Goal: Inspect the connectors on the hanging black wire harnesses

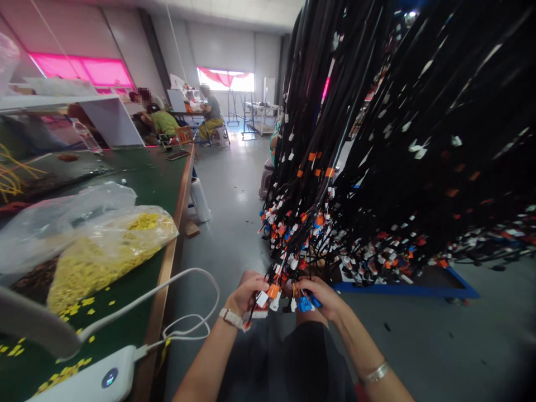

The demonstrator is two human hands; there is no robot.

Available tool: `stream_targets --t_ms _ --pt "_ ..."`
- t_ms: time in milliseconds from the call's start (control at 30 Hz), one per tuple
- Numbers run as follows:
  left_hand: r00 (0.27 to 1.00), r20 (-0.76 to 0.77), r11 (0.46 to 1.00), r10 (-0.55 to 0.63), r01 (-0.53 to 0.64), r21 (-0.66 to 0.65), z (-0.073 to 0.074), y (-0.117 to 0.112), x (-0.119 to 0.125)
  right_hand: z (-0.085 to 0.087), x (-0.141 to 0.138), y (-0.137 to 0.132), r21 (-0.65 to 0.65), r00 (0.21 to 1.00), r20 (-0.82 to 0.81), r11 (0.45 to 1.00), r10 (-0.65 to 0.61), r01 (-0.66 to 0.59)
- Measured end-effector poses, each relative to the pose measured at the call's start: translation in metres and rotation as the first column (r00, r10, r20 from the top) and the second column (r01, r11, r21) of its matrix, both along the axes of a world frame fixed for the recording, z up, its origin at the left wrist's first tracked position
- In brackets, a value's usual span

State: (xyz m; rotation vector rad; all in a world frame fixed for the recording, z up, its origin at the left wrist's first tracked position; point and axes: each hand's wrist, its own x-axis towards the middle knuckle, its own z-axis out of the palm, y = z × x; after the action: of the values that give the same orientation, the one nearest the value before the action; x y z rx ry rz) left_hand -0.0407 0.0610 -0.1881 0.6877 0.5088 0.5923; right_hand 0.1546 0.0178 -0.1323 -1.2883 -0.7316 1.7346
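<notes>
A thick bunch of black wire harnesses [310, 128] hangs down in front of me, its lower ends full of small connectors. My left hand [247, 293], with a white watch on the wrist, is closed around harness ends beside a white connector [262, 299] and an orange one [273, 291]. On the other side of the same cluster, my right hand [321, 293] has its fingers closed on wires just above blue connectors [304, 304]. Connectors and wires partly hide the fingertips of both hands. The cluster is held above my lap.
At left, a green-topped bench [159, 190] carries a clear bag of yellow pieces [113, 257], a white power bank [100, 375] and a looping white cable [184, 273]. A blue rack base [402, 288] stands under more hanging harnesses at right. Seated people [211, 111] work farther back.
</notes>
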Motion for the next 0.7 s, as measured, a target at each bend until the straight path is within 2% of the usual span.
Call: stream_targets --t_ms 133,267,333,433,533,700 --pt "1.0 -0.002 1.0 -0.009 0.009 -0.008 0.0 0.0 0.001 -0.003 -0.007 0.0 0.012 0.997 -0.027 0.997 -0.072 0.073" --pt "1.0 0.005 1.0 -0.006 0.006 -0.005 0.0 -0.001 0.001 -0.016 -0.013 0.003 0.033 0.988 -0.032 0.987 -0.154 0.155" --pt "1.0 0.011 1.0 -0.008 0.008 -0.006 0.001 -0.001 0.001 -0.022 -0.017 0.005 0.054 0.987 -0.036 0.986 -0.157 0.158" --pt "1.0 0.018 1.0 -0.021 0.022 -0.013 0.002 -0.003 0.002 -0.027 -0.021 0.011 0.164 0.997 -0.018 0.983 -0.077 0.079" --pt "0.999 0.032 0.999 -0.043 0.044 -0.024 0.001 -0.006 0.007 -0.028 -0.023 0.018 0.268 0.997 0.071 0.963 0.017 -0.036" --pt "0.994 0.059 0.995 -0.096 0.098 -0.033 -0.002 -0.014 0.019 -0.022 -0.02 0.024 0.232 0.983 0.133 0.961 0.124 -0.152"
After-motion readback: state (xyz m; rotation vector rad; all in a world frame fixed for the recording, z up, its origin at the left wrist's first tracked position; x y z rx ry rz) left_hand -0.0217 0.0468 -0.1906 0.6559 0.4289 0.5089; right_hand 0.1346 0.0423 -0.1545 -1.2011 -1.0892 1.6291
